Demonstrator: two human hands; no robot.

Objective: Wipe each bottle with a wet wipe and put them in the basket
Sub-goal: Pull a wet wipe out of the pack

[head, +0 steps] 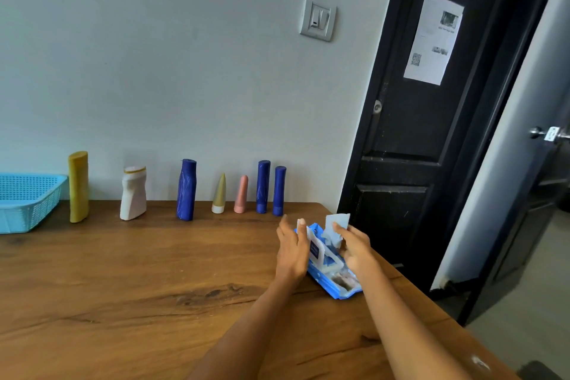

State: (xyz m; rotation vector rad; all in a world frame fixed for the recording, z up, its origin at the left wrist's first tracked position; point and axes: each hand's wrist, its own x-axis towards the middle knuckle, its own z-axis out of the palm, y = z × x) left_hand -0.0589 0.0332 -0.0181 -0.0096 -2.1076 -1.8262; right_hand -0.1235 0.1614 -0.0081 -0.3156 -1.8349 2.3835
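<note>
Several bottles stand in a row along the wall: a yellow bottle (78, 187), a white bottle (133, 193), a tall blue bottle (186, 190), a small beige tube (219, 194), a pink tube (241, 194) and two slim blue bottles (263, 187) (279, 191). A blue wet wipe pack (331, 268) lies at the table's right edge with its lid flipped up. My left hand (290, 248) steadies the pack by the lid. My right hand (354, 248) pinches a pale wet wipe (336, 227) rising out of the pack. The light blue basket (27, 202) sits at the far left.
The wooden table (138, 287) ends just right of the pack. A black door (431, 133) stands behind the table's right corner, with a second open doorway further right. A light switch (318, 18) is on the wall.
</note>
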